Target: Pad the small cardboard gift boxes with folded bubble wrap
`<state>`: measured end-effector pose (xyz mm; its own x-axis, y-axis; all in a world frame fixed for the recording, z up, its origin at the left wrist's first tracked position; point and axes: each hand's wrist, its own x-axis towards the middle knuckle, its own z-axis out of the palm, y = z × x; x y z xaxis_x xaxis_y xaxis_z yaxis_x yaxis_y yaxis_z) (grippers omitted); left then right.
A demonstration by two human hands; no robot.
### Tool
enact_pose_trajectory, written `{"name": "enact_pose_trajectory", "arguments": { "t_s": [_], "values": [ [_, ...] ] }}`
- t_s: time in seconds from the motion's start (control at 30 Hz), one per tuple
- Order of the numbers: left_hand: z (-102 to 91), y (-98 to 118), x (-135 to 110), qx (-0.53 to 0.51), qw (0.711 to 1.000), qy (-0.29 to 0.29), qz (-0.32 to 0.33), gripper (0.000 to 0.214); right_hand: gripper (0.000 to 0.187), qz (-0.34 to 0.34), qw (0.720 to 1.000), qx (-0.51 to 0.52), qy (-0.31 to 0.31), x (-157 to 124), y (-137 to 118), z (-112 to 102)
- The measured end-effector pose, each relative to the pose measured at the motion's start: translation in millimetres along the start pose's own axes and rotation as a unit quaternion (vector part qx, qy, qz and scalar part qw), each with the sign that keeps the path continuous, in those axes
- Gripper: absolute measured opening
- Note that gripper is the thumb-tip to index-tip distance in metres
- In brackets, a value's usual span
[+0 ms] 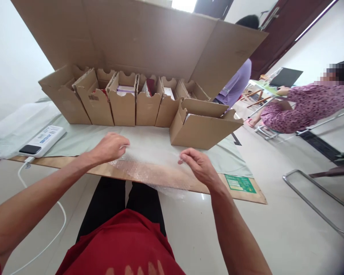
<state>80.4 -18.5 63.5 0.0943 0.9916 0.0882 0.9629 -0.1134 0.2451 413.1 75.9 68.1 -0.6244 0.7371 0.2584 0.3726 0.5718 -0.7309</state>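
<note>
Red cloth of my shirt (117, 244) fills the bottom edge, tan shapes printed low on it, with my black trousers (103, 206) showing beyond, under the edge of the wooden board (99, 172). Blue lettering runs along the white power bank (44, 140) to my left, beside its dark display, but it is too blurred for me to read; the green label (240, 184) at the board's right corner carries pale lines of print, also too small to make out. My left forearm slants in from the lower left and my right from the lower right, elbows wide, knuckles up. My left hand (110, 147) has thumb and fingers pinched together on one upper corner of the clear bubble wrap (151, 170), and my right hand (199, 164) pinches the opposite corner. The sheet spans the gap between my hands, over the pale green cloth (226, 156), its lower part drooping past the board's front edge. Just beyond my right hand stands an angled cardboard box (205, 128), in front of a row of upright boxes (123, 109), which backs onto a tall cardboard panel (149, 38)
</note>
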Motion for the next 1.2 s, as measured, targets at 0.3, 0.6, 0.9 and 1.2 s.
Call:
{"name": "enact_pose_trajectory", "arguments": {
  "t_s": [0.3, 0.6, 0.9, 1.2],
  "values": [
    [-36.1, -34, 37, -0.148, 0.975, -0.104, -0.13, 0.037, 0.032, 0.063, 0.982, 0.058, 0.169, 41, 48, 7],
    [29.2, -42, 9, 0.059, 0.974, 0.151, -0.16, 0.051, 0.017, -0.019, 0.975, -0.108, 0.193, 2, 53, 40],
    [99.9, -4, 14, 0.018, 0.999, -0.014, 0.034, 0.063, 0.053, -0.082, 0.961, -0.24, -0.108, 47, 31, 135],
    [75.4, -86, -48, 0.063, 0.981, 0.053, -0.174, 0.075, 0.058, 0.014, 0.935, -0.353, -0.022, -14, 86, 68]
  ]
}}
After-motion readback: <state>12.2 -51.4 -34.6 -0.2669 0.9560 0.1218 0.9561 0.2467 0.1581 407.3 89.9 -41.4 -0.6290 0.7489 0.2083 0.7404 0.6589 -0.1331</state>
